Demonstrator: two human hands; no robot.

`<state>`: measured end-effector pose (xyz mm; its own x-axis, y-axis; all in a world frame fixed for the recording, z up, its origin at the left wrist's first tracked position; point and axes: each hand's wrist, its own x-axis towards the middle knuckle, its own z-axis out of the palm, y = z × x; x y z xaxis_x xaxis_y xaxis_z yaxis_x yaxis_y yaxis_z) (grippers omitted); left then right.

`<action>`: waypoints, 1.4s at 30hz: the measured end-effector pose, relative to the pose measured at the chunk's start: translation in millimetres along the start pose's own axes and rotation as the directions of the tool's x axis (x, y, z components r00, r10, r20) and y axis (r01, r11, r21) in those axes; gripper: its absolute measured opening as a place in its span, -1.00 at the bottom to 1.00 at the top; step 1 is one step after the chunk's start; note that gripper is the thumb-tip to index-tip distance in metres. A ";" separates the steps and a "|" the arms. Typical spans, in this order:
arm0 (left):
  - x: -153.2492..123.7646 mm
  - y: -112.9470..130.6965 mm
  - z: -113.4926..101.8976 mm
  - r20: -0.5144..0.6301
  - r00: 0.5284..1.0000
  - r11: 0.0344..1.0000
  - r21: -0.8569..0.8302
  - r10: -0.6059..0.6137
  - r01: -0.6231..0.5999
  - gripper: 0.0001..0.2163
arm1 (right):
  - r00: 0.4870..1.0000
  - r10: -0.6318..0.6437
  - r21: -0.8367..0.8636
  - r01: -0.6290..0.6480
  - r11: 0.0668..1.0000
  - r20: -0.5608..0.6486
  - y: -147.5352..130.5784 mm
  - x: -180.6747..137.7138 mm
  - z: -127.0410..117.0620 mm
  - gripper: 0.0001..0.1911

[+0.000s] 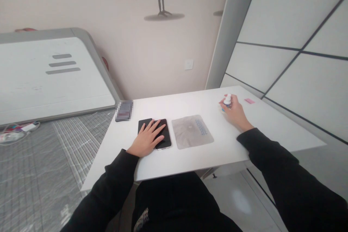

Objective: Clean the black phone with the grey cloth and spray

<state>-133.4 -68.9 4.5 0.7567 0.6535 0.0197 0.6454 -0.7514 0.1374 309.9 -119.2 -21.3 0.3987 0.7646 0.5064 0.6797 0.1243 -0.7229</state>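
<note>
My left hand (145, 139) lies flat with its fingers spread over two dark, glossy slabs side by side. The one on the right is a black smartphone (164, 139); the left one (144, 122), mostly under my hand, could be a second phone or an opened cover. To the right of the phone, a thin grey cloth (190, 132) with blue printing is spread on the table. Farther right, my right hand (235, 111) is closed around a small spray bottle (227, 99) with a white top, held upright at the table; its lower part is largely hidden by fingers.
The white table (156, 166) stands against the wall. A pixelated dark item (124, 110) sits at its back left corner, and a pink slip (249, 100) near its right side. A bed with a white headboard (40, 79) is left; a panelled white cabinet (285, 79) rises right.
</note>
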 end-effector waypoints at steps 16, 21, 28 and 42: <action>1.0 0.4 0.0 0.004 1.000 1.000 0.007 -0.008 0.008 -0.45 | 0.911 -0.368 -0.070 0.386 0.920 0.188 -78.8 -44.9 13.4 -0.78; 0.7 0.6 -0.6 0.008 1.000 1.000 0.006 -0.007 0.007 -0.45 | 0.733 -0.428 0.012 0.498 0.867 0.529 -89.6 -71.3 49.2 -0.71; 1.2 0.9 -0.5 0.021 1.000 1.000 0.009 -0.019 0.019 -0.47 | 0.700 -0.435 -0.038 0.549 0.835 0.566 -83.5 -73.4 49.2 -0.75; 1.1 -1.1 1.6 0.001 1.000 1.000 -0.004 -0.005 0.005 -0.48 | 0.736 -0.423 -0.041 0.520 0.853 0.529 -84.8 -75.2 48.6 -0.55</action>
<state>-133.2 -67.5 2.8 0.7534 0.6574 0.0184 0.6489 -0.7476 0.1417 192.3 -156.5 -20.9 -0.3196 0.8443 0.4301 0.8126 0.4777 -0.3339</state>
